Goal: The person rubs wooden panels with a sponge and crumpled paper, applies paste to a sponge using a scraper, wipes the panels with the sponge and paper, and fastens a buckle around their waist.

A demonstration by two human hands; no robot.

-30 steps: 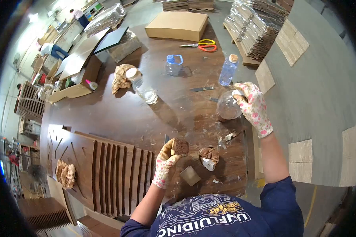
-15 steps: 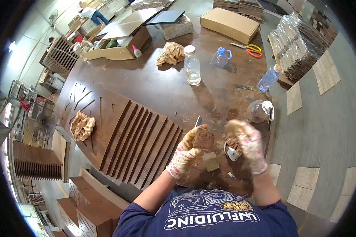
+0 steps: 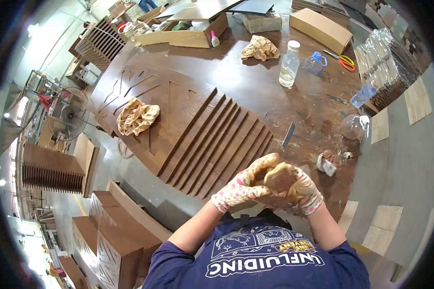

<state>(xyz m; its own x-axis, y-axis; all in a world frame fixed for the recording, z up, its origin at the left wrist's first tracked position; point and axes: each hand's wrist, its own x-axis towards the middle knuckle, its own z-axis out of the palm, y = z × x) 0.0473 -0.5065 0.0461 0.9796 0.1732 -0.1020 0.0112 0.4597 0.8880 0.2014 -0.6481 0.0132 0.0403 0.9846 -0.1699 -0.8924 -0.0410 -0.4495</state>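
Both hands wear stained, flower-patterned gloves and meet at the table's near edge. My left hand (image 3: 248, 183) curves its fingers against a small brown pad (image 3: 278, 180). On the pad's other side, my right hand (image 3: 301, 188) is closed around it. Left of them lies a carved brown panel (image 3: 166, 111) with raised slats, and a crumpled tan cloth (image 3: 138, 117) rests on it. A dark flat blade (image 3: 288, 134) lies beyond the hands. To their right is a small stained white-and-brown rag (image 3: 327, 164).
A tall clear bottle (image 3: 289, 65), a blue-capped jug (image 3: 316, 62), a blue bottle (image 3: 364, 94) and a round clear bottle (image 3: 355, 126) stand on the table. Scissors (image 3: 342, 61), another crumpled cloth (image 3: 260, 48) and cardboard boxes (image 3: 320, 30) lie farther back.
My right hand has moved left from beside the rag to the pad, and both hands now hold it. The view has turned, shifting the panel and table items to the right.
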